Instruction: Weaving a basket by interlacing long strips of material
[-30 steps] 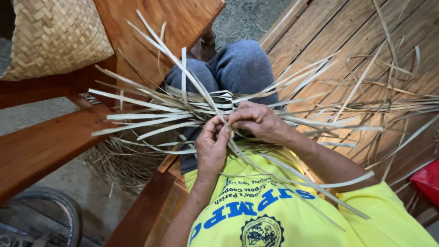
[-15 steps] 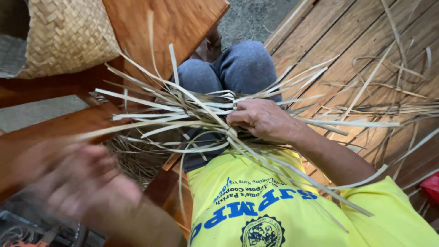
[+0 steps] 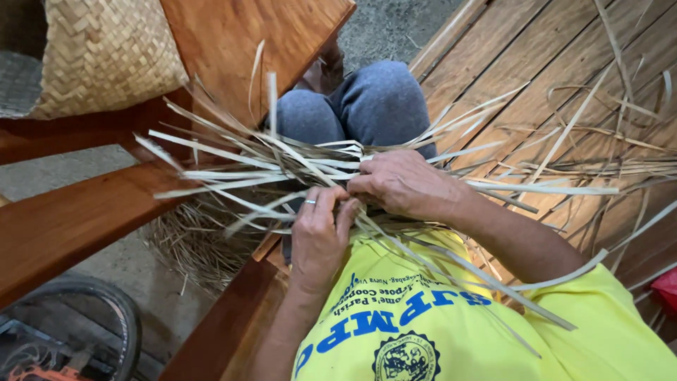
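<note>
Over the lap, just above the grey-trousered knees (image 3: 352,106), both hands meet on the woven strips (image 3: 282,166). Left hand (image 3: 319,233), ring on one finger, is pinched shut on a strip end at the near edge of the weave; right hand (image 3: 402,185) lies curled over the woven middle, pressing it down and gripping it. Loose strips fan out leftward past the wooden bench rail (image 3: 77,219), their long axis running side to side across the knees. More strips (image 3: 585,169) lie scattered on the plank floor (image 3: 493,77) at right. A woven basket (image 3: 106,56) sits at the bench's far left corner.
</note>
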